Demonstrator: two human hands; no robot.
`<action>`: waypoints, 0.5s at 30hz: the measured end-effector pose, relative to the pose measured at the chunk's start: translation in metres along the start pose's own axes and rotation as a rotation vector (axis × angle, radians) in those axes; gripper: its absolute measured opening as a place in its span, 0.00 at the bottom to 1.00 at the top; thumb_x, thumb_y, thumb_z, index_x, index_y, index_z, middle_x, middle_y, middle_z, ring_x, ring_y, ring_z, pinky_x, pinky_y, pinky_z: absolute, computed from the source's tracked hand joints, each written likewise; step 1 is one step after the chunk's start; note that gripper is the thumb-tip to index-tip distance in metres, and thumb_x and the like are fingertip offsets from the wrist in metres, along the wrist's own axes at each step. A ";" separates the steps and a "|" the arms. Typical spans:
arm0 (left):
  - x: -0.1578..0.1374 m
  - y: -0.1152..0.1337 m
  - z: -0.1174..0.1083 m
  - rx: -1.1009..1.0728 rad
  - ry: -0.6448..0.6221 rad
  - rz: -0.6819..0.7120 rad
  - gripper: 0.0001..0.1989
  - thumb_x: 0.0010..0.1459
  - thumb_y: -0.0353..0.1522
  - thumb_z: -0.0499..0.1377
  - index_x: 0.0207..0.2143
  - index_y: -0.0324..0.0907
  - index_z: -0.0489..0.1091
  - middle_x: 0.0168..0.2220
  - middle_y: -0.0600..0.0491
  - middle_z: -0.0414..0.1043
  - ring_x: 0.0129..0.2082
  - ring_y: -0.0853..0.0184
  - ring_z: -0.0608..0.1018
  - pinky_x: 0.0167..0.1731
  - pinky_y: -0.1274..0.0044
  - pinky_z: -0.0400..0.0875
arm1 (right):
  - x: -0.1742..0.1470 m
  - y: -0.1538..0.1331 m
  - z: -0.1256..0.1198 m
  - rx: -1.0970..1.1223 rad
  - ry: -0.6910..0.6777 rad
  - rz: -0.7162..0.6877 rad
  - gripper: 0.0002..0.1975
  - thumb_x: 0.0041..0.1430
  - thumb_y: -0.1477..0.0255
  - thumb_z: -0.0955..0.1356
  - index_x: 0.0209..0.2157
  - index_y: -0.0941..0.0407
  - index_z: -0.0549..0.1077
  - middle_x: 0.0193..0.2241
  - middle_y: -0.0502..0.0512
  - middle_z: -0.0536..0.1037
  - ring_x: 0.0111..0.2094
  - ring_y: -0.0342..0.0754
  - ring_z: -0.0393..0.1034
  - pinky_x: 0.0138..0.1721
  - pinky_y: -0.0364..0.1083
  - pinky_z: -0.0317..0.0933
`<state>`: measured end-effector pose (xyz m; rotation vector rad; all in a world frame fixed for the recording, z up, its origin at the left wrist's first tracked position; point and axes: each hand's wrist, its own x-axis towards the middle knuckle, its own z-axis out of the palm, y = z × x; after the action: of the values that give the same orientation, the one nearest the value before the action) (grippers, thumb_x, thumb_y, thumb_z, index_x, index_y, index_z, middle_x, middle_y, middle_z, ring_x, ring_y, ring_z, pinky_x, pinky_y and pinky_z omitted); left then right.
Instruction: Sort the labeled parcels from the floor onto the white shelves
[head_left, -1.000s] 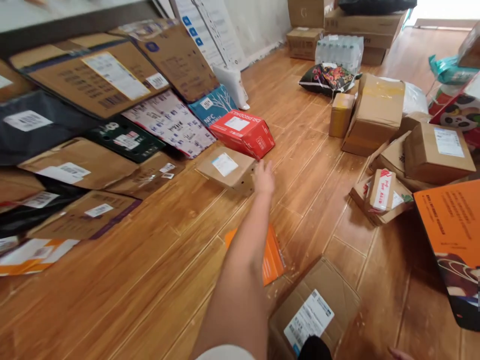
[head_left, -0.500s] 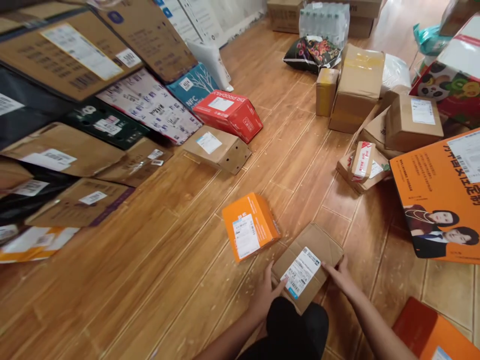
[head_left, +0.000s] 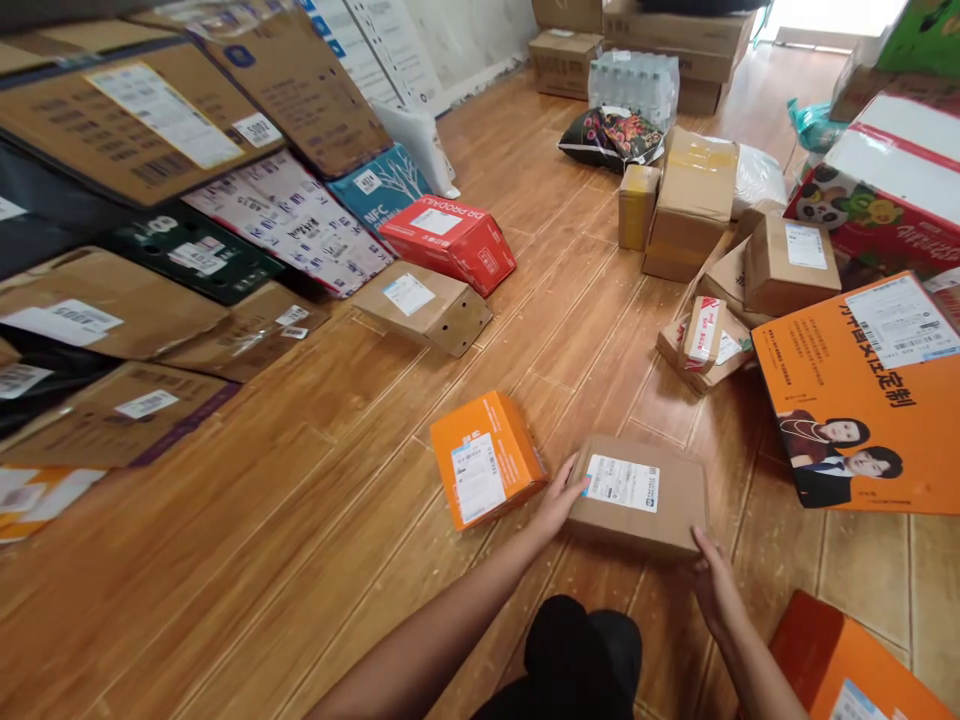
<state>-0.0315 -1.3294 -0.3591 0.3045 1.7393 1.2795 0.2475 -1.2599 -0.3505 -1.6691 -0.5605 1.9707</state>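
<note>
Between my two hands is a brown cardboard box (head_left: 679, 485) with a white shipping label (head_left: 622, 483) on its top face. My left hand (head_left: 561, 497) grips its left end, the thumb lying by the label's edge. At the near right corner, my right hand (head_left: 709, 570) holds on with the thumb on top and the fingers partly hidden below. Just left of the box, an orange box (head_left: 517, 455) with a white label sits on the wooden floor (head_left: 315, 560).
Stacked parcels (head_left: 187, 110) fill the left side. A red box (head_left: 480, 250) and a brown box (head_left: 450, 315) lie beside them. On the right are a large orange box (head_left: 900, 440) and several cartons (head_left: 690, 200). Another orange box (head_left: 832, 650) is at lower right.
The brown box has been turned, so its long side now runs left to right. My left hand moved up to its left end and my right hand to the near right corner.
</note>
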 end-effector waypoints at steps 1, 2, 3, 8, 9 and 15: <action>0.005 0.011 0.003 0.071 -0.053 0.045 0.29 0.53 0.39 0.66 0.59 0.48 0.73 0.63 0.51 0.72 0.66 0.54 0.70 0.67 0.64 0.62 | -0.009 0.000 -0.003 0.046 -0.047 0.073 0.31 0.37 0.55 0.81 0.38 0.52 0.68 0.33 0.48 0.80 0.37 0.51 0.76 0.38 0.48 0.72; 0.010 0.023 0.005 0.172 -0.108 0.099 0.29 0.54 0.41 0.65 0.59 0.48 0.73 0.63 0.51 0.72 0.65 0.55 0.71 0.67 0.64 0.63 | -0.016 0.000 -0.004 0.082 -0.092 0.148 0.32 0.36 0.55 0.82 0.40 0.53 0.70 0.36 0.50 0.82 0.38 0.53 0.77 0.39 0.50 0.74; 0.015 0.036 0.006 0.291 -0.155 0.157 0.28 0.56 0.41 0.64 0.59 0.48 0.74 0.62 0.51 0.73 0.63 0.55 0.72 0.66 0.64 0.63 | -0.022 0.000 -0.003 0.111 -0.140 0.219 0.34 0.35 0.55 0.82 0.42 0.54 0.72 0.38 0.53 0.83 0.38 0.54 0.78 0.40 0.52 0.75; 0.033 0.093 -0.013 0.761 0.131 0.278 0.21 0.61 0.41 0.61 0.55 0.46 0.77 0.65 0.44 0.69 0.72 0.44 0.57 0.71 0.46 0.34 | -0.022 0.007 0.012 0.104 -0.058 0.289 0.39 0.34 0.59 0.83 0.49 0.52 0.71 0.37 0.53 0.83 0.34 0.54 0.79 0.26 0.46 0.72; 0.034 0.098 -0.023 0.882 0.262 0.235 0.23 0.60 0.41 0.63 0.57 0.46 0.76 0.69 0.43 0.61 0.74 0.41 0.49 0.69 0.43 0.29 | -0.019 0.011 0.014 0.109 -0.047 0.277 0.39 0.34 0.60 0.83 0.50 0.51 0.71 0.37 0.52 0.83 0.34 0.54 0.79 0.25 0.46 0.72; 0.017 0.086 -0.088 1.098 0.543 -0.147 0.31 0.64 0.44 0.56 0.69 0.58 0.60 0.77 0.47 0.38 0.74 0.35 0.42 0.63 0.35 0.45 | -0.012 0.028 0.013 0.031 -0.093 0.173 0.38 0.42 0.54 0.79 0.54 0.50 0.69 0.42 0.55 0.83 0.43 0.59 0.79 0.36 0.53 0.78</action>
<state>-0.1359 -1.3360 -0.2927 0.4485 2.7603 0.1697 0.2334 -1.2897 -0.3559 -1.6622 -0.4283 2.1776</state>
